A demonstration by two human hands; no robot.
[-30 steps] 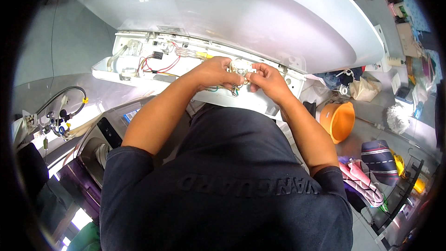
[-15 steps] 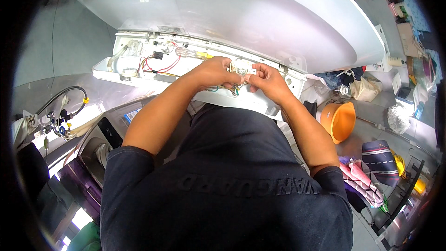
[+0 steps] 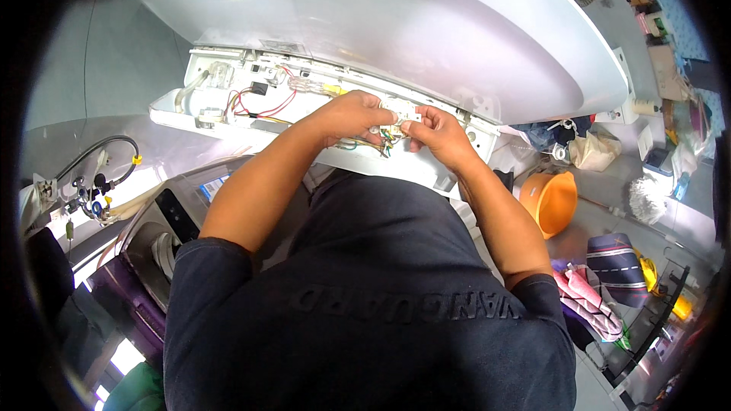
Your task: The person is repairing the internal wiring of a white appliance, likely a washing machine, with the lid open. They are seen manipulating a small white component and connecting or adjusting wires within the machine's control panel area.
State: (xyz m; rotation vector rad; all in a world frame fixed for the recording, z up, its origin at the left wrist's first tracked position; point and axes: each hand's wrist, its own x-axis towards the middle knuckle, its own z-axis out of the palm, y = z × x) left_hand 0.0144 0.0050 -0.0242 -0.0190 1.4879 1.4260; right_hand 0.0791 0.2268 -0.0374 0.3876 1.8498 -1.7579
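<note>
An open white appliance panel (image 3: 183, 114) stretches across in front of me, with red, black and yellow wires (image 3: 259, 116) on its left part and a raised white lid (image 3: 365, 15) behind it. My left hand (image 3: 354, 118) is closed on a small white component (image 3: 397, 109) with coloured wires. My right hand (image 3: 438, 129) pinches the same component from the right, thumb and fingertips at its edge. Green and yellow wires (image 3: 384, 150) hang just below the hands. My fingers partly hide the component.
At lower left are a machine with a dark display (image 3: 173, 215) and black hoses with valves (image 3: 103, 183). At right lie an orange basin (image 3: 552, 209), a white fluffy duster (image 3: 647, 198), pink folded cloth (image 3: 579, 297), a black metal rack (image 3: 670, 304) and assorted clutter (image 3: 662, 68).
My left thumb has moved up on the component, which appears turned so that more coloured wires show between my hands. The whole view has shifted slightly.
</note>
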